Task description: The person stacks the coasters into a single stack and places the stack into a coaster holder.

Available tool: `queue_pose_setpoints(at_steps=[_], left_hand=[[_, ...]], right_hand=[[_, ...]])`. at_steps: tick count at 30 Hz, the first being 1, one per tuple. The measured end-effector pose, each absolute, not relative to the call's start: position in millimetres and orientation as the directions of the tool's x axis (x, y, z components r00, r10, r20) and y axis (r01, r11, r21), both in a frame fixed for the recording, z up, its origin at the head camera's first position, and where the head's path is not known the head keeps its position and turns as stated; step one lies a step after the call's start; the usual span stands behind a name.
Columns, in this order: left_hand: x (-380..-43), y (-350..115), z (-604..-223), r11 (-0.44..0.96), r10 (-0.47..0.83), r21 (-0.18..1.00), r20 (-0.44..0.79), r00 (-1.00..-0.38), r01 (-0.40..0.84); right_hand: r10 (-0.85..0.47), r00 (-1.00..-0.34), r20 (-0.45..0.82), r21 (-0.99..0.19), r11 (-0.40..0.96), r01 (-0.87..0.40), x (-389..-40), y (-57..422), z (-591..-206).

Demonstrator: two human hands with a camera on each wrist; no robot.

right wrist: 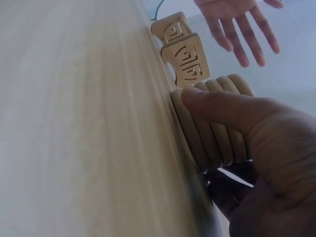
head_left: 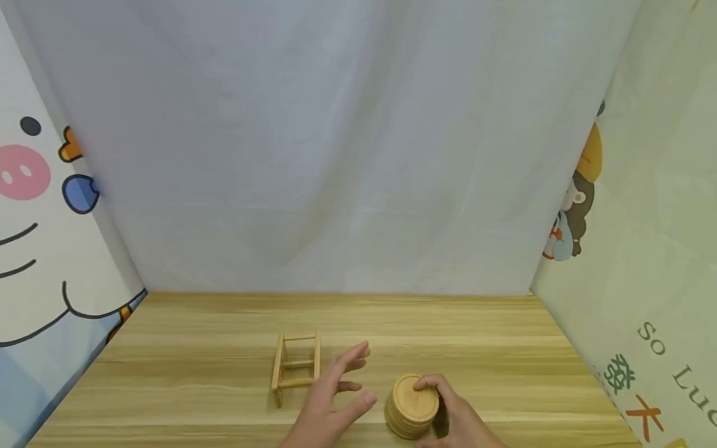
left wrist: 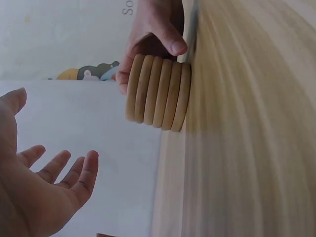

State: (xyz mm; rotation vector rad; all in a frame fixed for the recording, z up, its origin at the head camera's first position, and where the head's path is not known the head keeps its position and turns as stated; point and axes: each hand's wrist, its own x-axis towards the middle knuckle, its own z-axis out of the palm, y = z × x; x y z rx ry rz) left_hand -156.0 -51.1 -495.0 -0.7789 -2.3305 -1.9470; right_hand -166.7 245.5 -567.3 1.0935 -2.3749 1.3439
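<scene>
A stack of several round wooden coasters [head_left: 414,401] stands on the wooden table, their rounded edges lined up in the left wrist view [left wrist: 158,94]. My right hand [head_left: 456,407] grips the stack from its right side. In the right wrist view the thumb lies along the near side of the coasters [right wrist: 202,133], while the other fingers are partly hidden behind them. My left hand [head_left: 333,395] hovers to the left of the stack, fingers spread and holding nothing. Beyond that hand, further left, is a small wooden rack [head_left: 295,382] with carved end panels [right wrist: 172,55].
A pale cloth [head_left: 336,155] hangs behind the table [head_left: 196,348]. Printed panels flank it, one with a cartoon pig [head_left: 25,174] on the left and one with lettering [head_left: 652,339] on the right.
</scene>
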Motion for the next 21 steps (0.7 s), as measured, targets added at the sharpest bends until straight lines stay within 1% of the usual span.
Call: queue_pose_setpoints(at_steps=[3,7,13,17,21], left_hand=[[-155,-44,-499,0.097,0.384,0.951,0.236,-0.893,0.293],[-156,-38,-504,0.102,0.413,0.973,0.147,-0.899,0.206],[-158,-31,-512,0.093,0.430,0.988,0.068,-0.900,0.119],[-158,-25,-513,0.092,0.445,0.992,0.041,-0.894,0.091],[-159,-22,-516,0.112,0.455,0.988,0.046,-0.890,0.109]], right_hand=[[-0.503,-0.714,0.487,-0.661,0.322,-0.678,-167,246,-567],[-0.505,-0.721,0.474,-0.662,0.336,-0.670,-166,246,-565],[-0.502,-0.724,0.473,-0.672,0.326,-0.665,-164,244,-563],[-0.495,-0.729,0.473,-0.681,0.321,-0.659,-162,242,-561],[-0.484,-0.752,0.448,-0.709,0.320,-0.629,-161,242,-561]])
